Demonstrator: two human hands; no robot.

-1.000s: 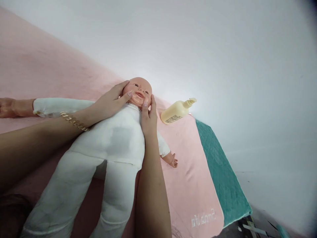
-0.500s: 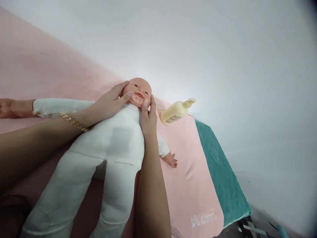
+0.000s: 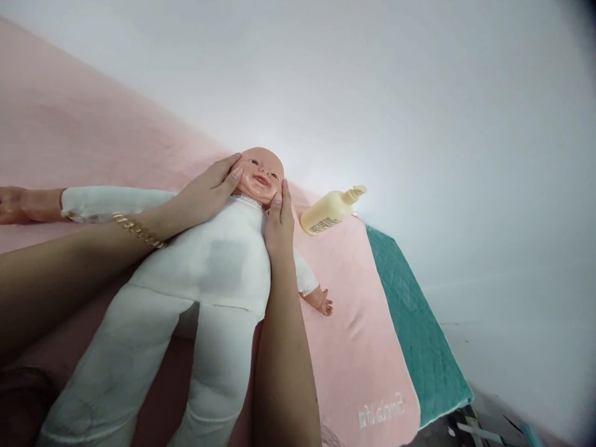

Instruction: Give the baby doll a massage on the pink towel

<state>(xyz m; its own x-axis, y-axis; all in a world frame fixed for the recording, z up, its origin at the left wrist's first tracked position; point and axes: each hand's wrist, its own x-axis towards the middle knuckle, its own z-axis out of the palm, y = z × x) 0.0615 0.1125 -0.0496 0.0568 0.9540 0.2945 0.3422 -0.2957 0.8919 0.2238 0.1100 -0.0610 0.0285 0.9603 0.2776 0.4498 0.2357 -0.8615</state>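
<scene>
Doll arm [image 3: 116, 202]: stretched over the pink cloth [image 3: 74, 130], well left of our left fingers; we take its padded part as softly stuffed, easily bent.
Bracelet [image 3: 138, 231]: around our left wrist, behind the fingers.
Left hand [image 3: 205, 194]: fingers close together, laid nearly straight along one side of the doll head [image 3: 261, 164]; the thumb rests apart by the cheek, pinching nothing.
Doll [image 3: 200, 254]: on its back on the pink cloth, its trunk just below our fingertips; a grey patch [image 3: 226, 266] marks the front. We judge it light, soft and floppy in the cloth parts, best held at neck and trunk together.
Head: between our two hands, touched on both sides; glossy, likely stiff and slippery, so we trust broad, flat contact at the cheeks over a fingertip grip.
Right hand [image 3: 280, 226]: fingers pressed together, pointing up along the other side, thumb near the chin, nothing pinched.
Pump bottle [image 3: 326, 213]: right of our right fingers, apart from them, on the pink cloth.
Green mat [image 3: 414, 316]: farther right of the fingers, along the cloth's edge.
</scene>
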